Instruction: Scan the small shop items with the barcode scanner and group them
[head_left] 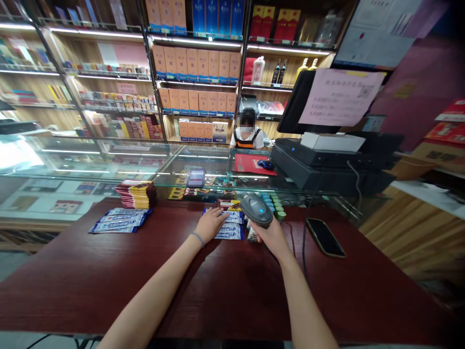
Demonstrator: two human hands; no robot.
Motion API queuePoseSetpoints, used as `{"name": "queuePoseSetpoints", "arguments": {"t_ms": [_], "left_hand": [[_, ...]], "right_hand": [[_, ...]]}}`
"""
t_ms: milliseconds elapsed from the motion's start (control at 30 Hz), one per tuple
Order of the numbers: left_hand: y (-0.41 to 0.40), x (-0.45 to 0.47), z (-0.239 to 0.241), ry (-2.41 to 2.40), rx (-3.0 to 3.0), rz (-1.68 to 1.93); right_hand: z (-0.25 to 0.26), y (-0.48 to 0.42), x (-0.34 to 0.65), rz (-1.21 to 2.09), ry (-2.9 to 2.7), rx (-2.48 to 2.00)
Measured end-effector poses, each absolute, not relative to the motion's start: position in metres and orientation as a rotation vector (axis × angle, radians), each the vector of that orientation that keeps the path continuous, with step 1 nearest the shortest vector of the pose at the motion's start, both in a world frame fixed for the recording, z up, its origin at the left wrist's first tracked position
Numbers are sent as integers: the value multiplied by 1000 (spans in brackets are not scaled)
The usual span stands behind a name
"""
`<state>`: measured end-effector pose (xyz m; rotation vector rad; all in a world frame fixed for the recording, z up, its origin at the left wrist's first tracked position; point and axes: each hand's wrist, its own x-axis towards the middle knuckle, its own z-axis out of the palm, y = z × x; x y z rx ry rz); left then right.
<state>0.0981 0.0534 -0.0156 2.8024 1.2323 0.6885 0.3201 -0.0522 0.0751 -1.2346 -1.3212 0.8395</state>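
My right hand point(271, 236) is closed around the handle of a grey barcode scanner point(256, 209), whose head points down toward a row of blue-and-white packets point(229, 224) on the dark red counter point(109, 281). My left hand point(209, 224) lies flat on those packets, fingers stretched out, a grey band on the wrist. The scanner's black cable runs back over the counter.
A second pile of blue-and-white packets point(119, 220) and a stack of red-and-yellow packs point(136, 193) lie at left. A black phone point(325, 236) lies at right. Beyond are a glass counter point(109, 160), a till with screen point(327, 160), a seated person point(247, 133), and stocked shelves.
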Motion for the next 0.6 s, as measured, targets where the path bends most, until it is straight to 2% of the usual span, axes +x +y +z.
{"name": "queuePoseSetpoints", "arguments": {"t_ms": [167,300,467,600], "left_hand": [[45,96,-13,1142,2820,672],[42,96,-16,1123,2710,793],[34,92,-7,1102,2392,1125],[24,84,13,1160,1879,1493]], "right_hand": [[73,-51,320,844,-1338,-1232],[73,-51,319,830,-1356,-1217],[72,-50,321,832,-1352,-1226],[69,-49,322,818,-1367,-1239]]}}
